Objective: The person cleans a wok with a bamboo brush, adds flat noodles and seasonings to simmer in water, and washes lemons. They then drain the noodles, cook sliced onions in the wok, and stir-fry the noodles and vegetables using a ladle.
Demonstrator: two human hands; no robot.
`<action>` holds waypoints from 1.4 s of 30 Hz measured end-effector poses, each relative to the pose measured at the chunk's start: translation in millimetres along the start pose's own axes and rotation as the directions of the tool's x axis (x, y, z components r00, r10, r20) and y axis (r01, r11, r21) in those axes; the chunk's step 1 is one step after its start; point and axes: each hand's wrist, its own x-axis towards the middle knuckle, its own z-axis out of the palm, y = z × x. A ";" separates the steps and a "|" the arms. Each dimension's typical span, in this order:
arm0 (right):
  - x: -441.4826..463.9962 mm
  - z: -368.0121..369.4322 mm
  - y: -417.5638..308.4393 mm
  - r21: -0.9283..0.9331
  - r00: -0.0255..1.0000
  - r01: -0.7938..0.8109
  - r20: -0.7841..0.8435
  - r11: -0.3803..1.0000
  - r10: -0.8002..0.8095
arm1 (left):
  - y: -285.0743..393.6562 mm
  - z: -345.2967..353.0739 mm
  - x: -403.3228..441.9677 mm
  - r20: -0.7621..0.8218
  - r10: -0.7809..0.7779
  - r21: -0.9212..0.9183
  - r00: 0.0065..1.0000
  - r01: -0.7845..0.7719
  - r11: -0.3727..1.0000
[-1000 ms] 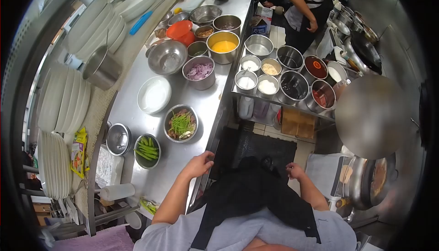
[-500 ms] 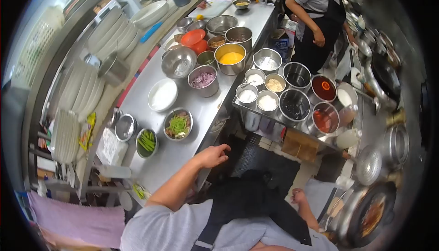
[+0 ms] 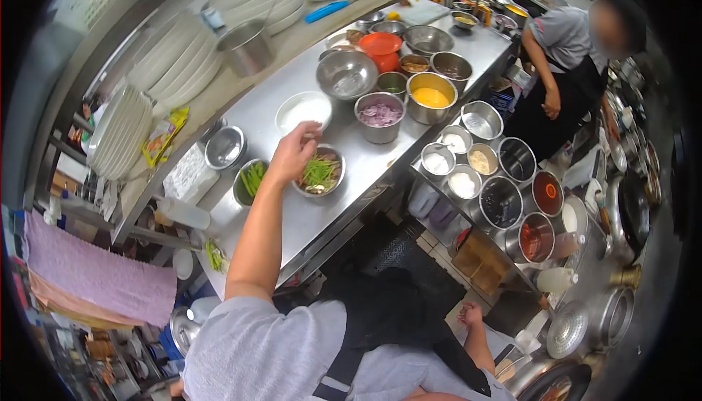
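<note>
My left hand (image 3: 294, 151) reaches over the steel counter, its fingers loosely bent and apart with nothing visible in them. It is above the near rim of a white bowl (image 3: 303, 111) with white contents. Just beside and partly under the hand is a steel bowl of sliced green stalks and brownish pieces (image 3: 320, 171); whether the fingers touch either bowl I cannot tell. Left of my wrist, a steel container of green pods (image 3: 253, 177) is partly hidden by my forearm. My right hand (image 3: 472, 315) hangs low at my side, fingers loosely curled, holding nothing visible.
Sliced purple onion (image 3: 380, 114) and a yellow liquid (image 3: 430, 98) fill steel pots farther along the counter. Seasoning containers (image 3: 462, 182) crowd a cart at right. A co-worker (image 3: 567, 57) stands beyond it. Stacked plates (image 3: 117, 134) line the left shelf; a wok (image 3: 552, 386) is low right.
My left hand has moved from beyond the counter's front edge to above the bowls. The view has turned, shifting the counter rightward. My right hand stays low at my side.
</note>
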 end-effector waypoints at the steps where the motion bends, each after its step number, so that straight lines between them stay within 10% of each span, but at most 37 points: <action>1: -1.6 5.6 -5.3 -0.005 1.000 0.006 -0.019 1.000 -0.006 | -8.5 -3.6 -2.5 -0.014 -0.024 -0.007 1.000 0.023 1.000; 15: -63.5 134.8 -64.8 -0.118 0.999 0.039 0.035 0.992 -0.035 | -228.7 -99.3 -34.0 -0.321 -0.078 -0.021 0.944 0.076 0.997; 23: -102.6 159.0 -79.4 -0.191 0.997 0.079 0.023 0.978 -0.076 | -270.8 -75.6 33.5 0.117 -0.030 0.071 0.993 0.022 0.997; 27: -122.2 167.5 -69.1 -0.169 0.994 0.087 -0.056 0.982 -0.098 | -277.6 -67.4 42.0 0.559 -0.284 0.348 0.779 0.091 0.933; 35: -139.7 165.1 -23.3 -0.091 0.994 -0.077 -0.088 0.993 0.069 | -239.8 -87.7 11.6 0.518 -0.319 0.466 0.794 0.051 0.883; 38: -98.9 152.2 33.1 -0.216 0.991 0.072 -0.098 0.974 -0.095 | -191.3 -80.5 13.8 0.366 -0.029 0.116 0.930 -0.014 0.993; 40: -75.8 151.0 47.6 -0.614 0.871 0.467 0.192 0.636 -0.453 | -144.0 -64.9 8.5 0.370 0.099 -0.123 0.924 -0.057 0.991; 42: -50.9 166.2 71.1 -0.827 0.378 0.531 0.426 -0.184 -0.822 | -119.9 -30.9 1.0 0.476 0.248 -0.335 0.844 -0.087 0.938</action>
